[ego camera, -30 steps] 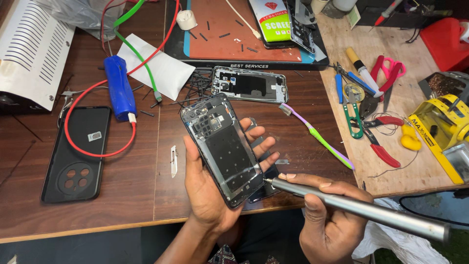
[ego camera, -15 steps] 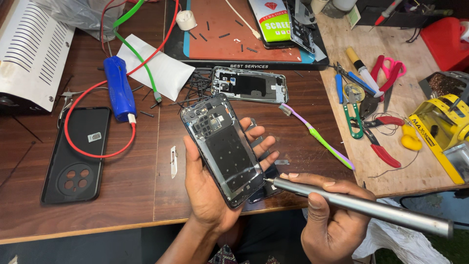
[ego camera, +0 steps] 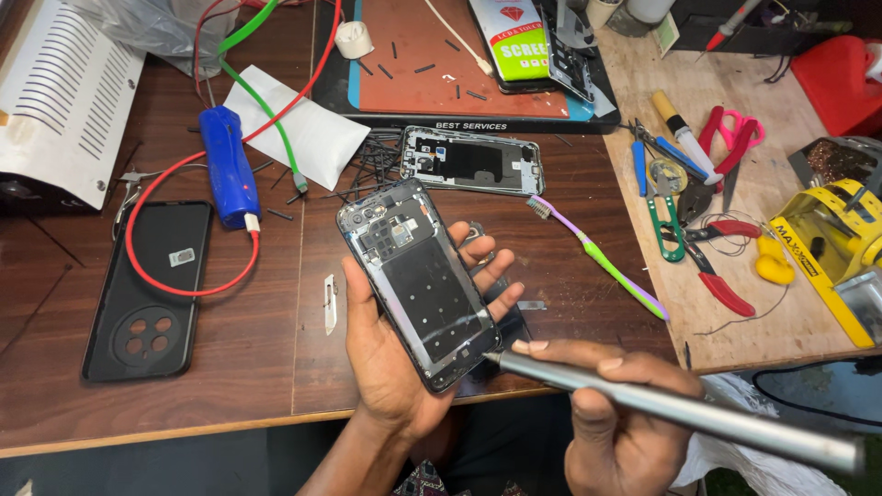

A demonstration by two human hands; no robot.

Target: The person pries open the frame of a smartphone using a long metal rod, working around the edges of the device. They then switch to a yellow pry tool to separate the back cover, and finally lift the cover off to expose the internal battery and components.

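While the left hand (ego camera: pixel 390 367) grips an opened black phone frame (ego camera: pixel 418 280) above the wooden worktop (ego camera: pixel 230 367), the right hand (ego camera: pixel 611 427) clasps a grey metal screwdriver (ego camera: pixel 680 411), tip touching the frame's lower corner.

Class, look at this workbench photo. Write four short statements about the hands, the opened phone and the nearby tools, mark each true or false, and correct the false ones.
1. The left hand holds the opened phone. True.
2. The right hand holds a red-handled plier. False: it holds a grey electric screwdriver, its tip at the phone's lower corner.
3. The toothbrush lies on the table right of the phone. True.
4. The black phone case rests on top of the opened phone. False: it lies apart on the table, to the left.
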